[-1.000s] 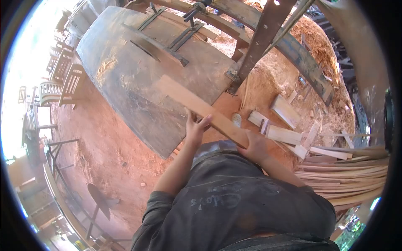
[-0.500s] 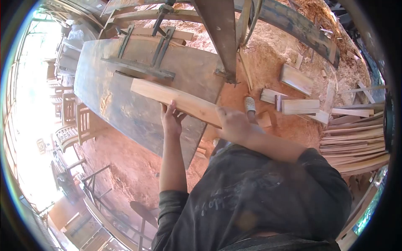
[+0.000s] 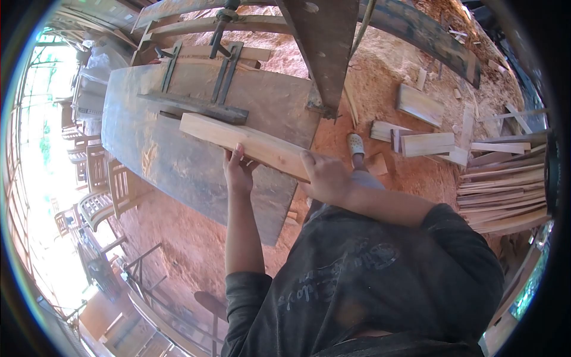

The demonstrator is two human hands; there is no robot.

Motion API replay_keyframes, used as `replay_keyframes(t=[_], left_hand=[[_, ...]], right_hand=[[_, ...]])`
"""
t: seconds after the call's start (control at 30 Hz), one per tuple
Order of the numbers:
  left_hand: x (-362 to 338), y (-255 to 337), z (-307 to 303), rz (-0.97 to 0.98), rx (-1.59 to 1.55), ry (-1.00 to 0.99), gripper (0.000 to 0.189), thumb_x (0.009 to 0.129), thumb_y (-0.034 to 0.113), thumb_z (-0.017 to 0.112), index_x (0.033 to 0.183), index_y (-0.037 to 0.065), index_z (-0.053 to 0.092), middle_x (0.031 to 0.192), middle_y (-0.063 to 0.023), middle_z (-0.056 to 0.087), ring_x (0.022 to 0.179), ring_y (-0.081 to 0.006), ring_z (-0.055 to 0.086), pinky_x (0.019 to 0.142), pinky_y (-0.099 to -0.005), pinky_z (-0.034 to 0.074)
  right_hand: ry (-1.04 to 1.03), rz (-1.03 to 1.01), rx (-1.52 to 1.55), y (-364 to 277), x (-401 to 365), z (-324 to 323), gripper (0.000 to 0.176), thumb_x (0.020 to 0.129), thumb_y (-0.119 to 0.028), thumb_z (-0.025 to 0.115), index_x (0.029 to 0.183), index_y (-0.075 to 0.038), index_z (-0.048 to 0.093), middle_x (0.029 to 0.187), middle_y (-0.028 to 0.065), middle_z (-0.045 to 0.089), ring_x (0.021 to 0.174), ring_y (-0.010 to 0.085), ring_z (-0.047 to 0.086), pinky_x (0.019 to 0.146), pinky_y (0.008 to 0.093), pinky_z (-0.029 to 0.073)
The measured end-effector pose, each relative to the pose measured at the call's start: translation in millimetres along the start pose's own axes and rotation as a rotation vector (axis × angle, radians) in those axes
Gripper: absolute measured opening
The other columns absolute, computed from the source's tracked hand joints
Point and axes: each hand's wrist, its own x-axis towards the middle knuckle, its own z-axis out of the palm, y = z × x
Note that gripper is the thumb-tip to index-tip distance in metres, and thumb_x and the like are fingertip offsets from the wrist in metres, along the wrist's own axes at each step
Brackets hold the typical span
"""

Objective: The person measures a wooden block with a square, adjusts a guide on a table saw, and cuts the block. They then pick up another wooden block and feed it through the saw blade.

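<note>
A pale wooden plank (image 3: 244,141) lies slantwise over the grey metal machine table (image 3: 172,160). My left hand (image 3: 238,171) is closed on its near edge around the middle, with the thumb up against the side. At the plank's right end, my right hand (image 3: 326,177) is wrapped round the wood, fingers partly hidden. Just beyond the plank's left end runs a dark fence bar (image 3: 193,108), fixed to the table by metal brackets (image 3: 226,74).
A dark metal arm (image 3: 318,53) comes down over the table's far right corner. Cut wood blocks (image 3: 427,144) lie on the dusty floor at right, near a stack of thin boards (image 3: 505,190). Wooden chairs (image 3: 122,178) stand at left.
The view has shifted slightly. Both hands keep the same grip on the plank, which stays at nearly the same place over the table.
</note>
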Motion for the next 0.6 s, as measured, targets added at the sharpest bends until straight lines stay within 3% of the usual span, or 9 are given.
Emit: replay_keyframes(t=[0.13,0.23,0.6], left_hand=[[6,1,-2,-0.011,-0.002,-0.008,0.068,0.098,0.032,0.071,0.157,0.016,0.042,0.135,-0.0096,0.059,0.115,-0.0274,0.065,0.088,-0.0467,0.061],[2,-1,4,-0.037,-0.013,0.021,0.066,0.099,0.031,0.071,0.156,0.016,0.042,0.134,-0.0087,0.060,0.115,-0.0259,0.065,0.088,-0.0454,0.061],[13,-2,1,-0.016,-0.010,0.015,0.069,0.097,0.031,0.074,0.156,0.014,0.042,0.133,-0.0116,0.061,0.113,-0.0290,0.066,0.088,-0.0487,0.062]], right_hand=[[-0.051,0.059,0.033,-1,5,-2,0.079,0.078,-0.030,0.085,0.138,0.006,0.049,0.114,0.0264,0.071,0.095,0.0413,0.074,0.080,0.0489,0.059],[-0.134,0.120,0.030,-3,4,-14,0.071,0.079,-0.027,0.084,0.132,0.005,0.049,0.124,0.0229,0.067,0.101,0.0384,0.073,0.082,0.0472,0.060],[-0.078,0.082,-0.044,3,11,-13,0.074,0.077,-0.027,0.086,0.133,0.004,0.051,0.120,0.0207,0.069,0.098,0.0366,0.074,0.079,0.0464,0.060]])
